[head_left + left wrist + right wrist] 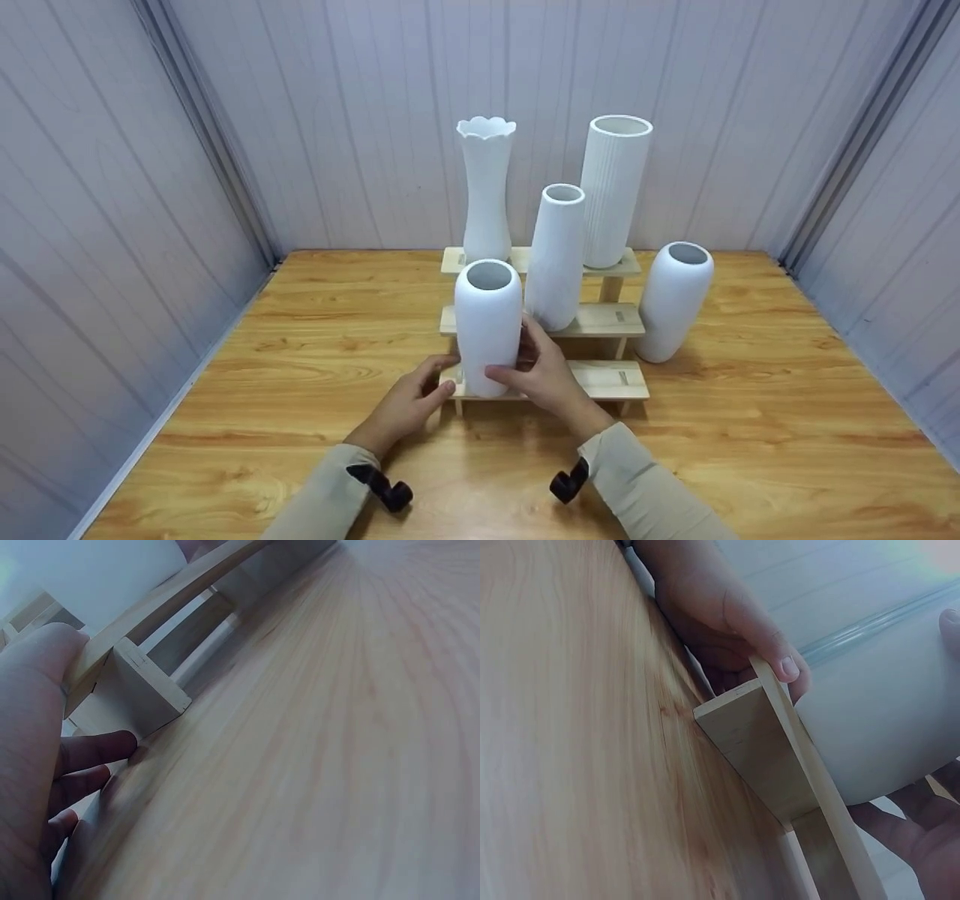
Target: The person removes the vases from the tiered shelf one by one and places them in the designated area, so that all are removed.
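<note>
A smooth white vase (pixel 487 330) stands upright on the left part of the lowest step of a three-tier wooden stand (pixel 607 380). My right hand (pixel 551 371) grips its lower right side, thumb across the front and fingers round behind. My left hand (pixel 409 397) holds the left end of that step. In the right wrist view, the left thumb (pixel 787 667) lies against the board's end, beside the vase's base (pixel 877 735). The left wrist view shows several left fingers (pixel 97 750) low beside the stand's leg (pixel 139 690).
On the top step are a scalloped-rim vase (pixel 487 195) at left and a ribbed cylindrical vase (pixel 619 191) at right. A tapered vase (pixel 556 259) occupies the middle step. Another smooth vase (pixel 673 304) stands on the wooden table (pixel 322 337), right of the stand. Panelled walls (pixel 390 150) surround the table.
</note>
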Demonstrator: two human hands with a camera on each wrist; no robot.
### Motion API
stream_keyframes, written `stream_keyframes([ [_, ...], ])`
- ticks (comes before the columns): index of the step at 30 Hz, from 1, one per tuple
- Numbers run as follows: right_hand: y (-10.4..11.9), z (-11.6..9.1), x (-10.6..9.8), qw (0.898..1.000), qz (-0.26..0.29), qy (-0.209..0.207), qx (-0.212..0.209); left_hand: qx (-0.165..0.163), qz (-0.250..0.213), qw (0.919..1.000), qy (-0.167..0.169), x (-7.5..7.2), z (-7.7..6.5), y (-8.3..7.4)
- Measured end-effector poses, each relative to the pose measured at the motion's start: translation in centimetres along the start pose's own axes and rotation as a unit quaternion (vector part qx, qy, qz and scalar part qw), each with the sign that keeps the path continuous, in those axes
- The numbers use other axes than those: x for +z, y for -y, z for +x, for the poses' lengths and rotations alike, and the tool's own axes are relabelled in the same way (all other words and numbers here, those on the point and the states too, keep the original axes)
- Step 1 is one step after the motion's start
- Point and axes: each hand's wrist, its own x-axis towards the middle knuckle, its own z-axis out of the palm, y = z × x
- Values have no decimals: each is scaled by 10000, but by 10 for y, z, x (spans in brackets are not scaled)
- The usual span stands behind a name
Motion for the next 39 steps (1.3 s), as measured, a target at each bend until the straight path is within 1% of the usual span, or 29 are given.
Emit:
stream_keyframes([
  [4,-1,-3,-3,10000,59,-8,-58,4,1,10000,-21,0,0,0],
  [10,0,-7,-7,9999,136,2,-79,-104,14,9999,-1,0,-1,-1],
  [14,0,-10,-10,10000,71,4,-63,-145,-1,9999,9,1,-1,-1],
  [17,-1,-12,-13,10000,0,-29,-78,-103,-62,9999,18,2,0,-1],
  [22,-2,-15,-18,9999,38,-34,-136,-59,-63,10000,-24,1,-1,-1],
  [27,-1,-17,-22,10000,-35,-14,-73,-40,-7,10000,-39,0,-1,0],
  [34,1,-21,-29,9998,-171,-3,-34,-44,-6,10000,-28,0,-1,0],
  [39,1,-25,-35,9999,-123,15,-103,-64,-9,10000,18,0,-3,0],
])
